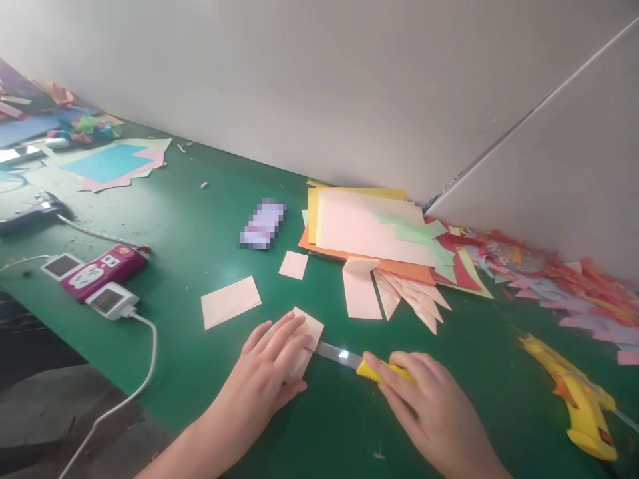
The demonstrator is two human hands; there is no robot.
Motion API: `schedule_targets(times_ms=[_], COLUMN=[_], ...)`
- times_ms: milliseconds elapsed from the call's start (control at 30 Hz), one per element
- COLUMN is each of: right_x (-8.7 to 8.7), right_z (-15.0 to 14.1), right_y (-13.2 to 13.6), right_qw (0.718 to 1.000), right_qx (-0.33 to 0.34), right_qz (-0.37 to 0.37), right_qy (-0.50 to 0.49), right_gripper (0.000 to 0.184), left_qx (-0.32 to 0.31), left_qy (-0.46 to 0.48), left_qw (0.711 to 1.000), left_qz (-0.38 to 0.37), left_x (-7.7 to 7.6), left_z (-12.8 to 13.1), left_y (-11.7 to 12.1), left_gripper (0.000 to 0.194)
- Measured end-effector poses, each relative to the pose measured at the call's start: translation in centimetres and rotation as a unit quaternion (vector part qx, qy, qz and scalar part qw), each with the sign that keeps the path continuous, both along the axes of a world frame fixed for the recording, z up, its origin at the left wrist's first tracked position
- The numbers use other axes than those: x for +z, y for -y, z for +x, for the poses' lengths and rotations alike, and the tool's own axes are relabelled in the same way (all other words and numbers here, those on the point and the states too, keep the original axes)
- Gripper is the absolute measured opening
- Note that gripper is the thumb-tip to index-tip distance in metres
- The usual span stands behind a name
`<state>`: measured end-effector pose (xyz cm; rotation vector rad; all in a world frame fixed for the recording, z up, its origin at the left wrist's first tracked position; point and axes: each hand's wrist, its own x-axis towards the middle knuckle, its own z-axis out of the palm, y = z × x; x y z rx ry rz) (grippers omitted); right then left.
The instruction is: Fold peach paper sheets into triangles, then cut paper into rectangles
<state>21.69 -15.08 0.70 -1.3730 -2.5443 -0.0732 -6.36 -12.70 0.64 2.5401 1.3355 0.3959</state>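
My left hand (277, 362) lies flat over a folded piece of pale pink paper (312, 327), pressing it to the table with fingers stretched out. In my right hand (429, 392) is a yellow box cutter (369, 369). Its long blade (339, 354) points left, and the tip meets the right edge of the paper, perhaps inside the fold. Close by lie a pale pink paper rectangle (230, 303) and a smaller square (293, 265). Beyond the knife are a folded pink sheet (362, 296) and a fan of pointed folded paper pieces (412, 293).
Colored sheets (369, 223) are stacked against the wall, beside a heap of paper scraps (589, 286). A yellow glue gun (574, 392) lies at right. A blurred phone (263, 225) rests mid-table. At left, plugs sit in a purple power strip (104, 271), with a white cable (150, 372) trailing off the edge.
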Motion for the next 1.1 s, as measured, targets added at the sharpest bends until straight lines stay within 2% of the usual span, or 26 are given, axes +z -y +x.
schedule_targets(times_ms=[167,400,700,1100], right_x=[0.1,-0.2,-0.5,-0.4], right_z=[-1.1,-1.7,-1.6,-1.0], right_y=[-0.4,-1.0,-1.4,-1.8], right_qw=[1.000,0.999,0.999,0.999], right_qx=[-0.004,0.007,0.002,0.009], right_qz=[-0.024,-0.018,0.019,-0.006], right_qy=[0.006,0.026,0.045,0.032], right_gripper=[0.042,0.042,0.042,0.043], left_qx=[0.002,0.005,0.000,0.006], left_qy=[-0.034,-0.023,-0.011,0.001], left_qw=[0.999,0.999,1.000,1.000], left_qz=[0.021,0.036,-0.007,-0.010], left_x=[-0.6,-0.9,-1.0,-1.1], left_z=[0.0,0.1,0.0,0.1], left_y=[0.3,0.8,0.7,0.6], left_gripper=[0.044,0.035,0.037,0.040])
